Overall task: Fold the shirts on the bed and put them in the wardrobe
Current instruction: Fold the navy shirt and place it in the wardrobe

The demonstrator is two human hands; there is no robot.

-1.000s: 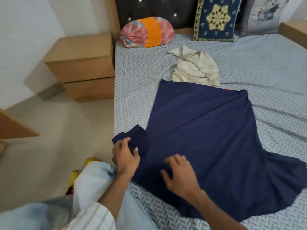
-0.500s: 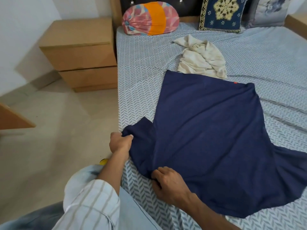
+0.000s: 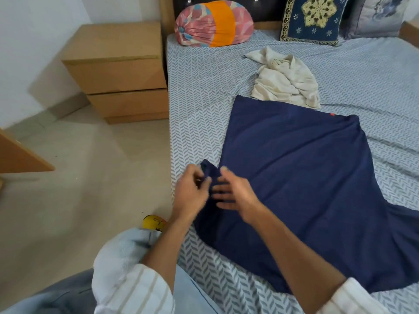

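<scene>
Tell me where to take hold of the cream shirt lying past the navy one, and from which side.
Take the cream shirt by the long strip of cloth that sticks out at its far left corner toward the round pillow, coming from the left over bare bedsheet. The rest is a crumpled heap with no clear edge, and its near edge meets the navy shirt, so a grip there may drag both.

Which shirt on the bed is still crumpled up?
The cream shirt, bunched near the pillows; the navy shirt lies spread flat under both hands.
</scene>
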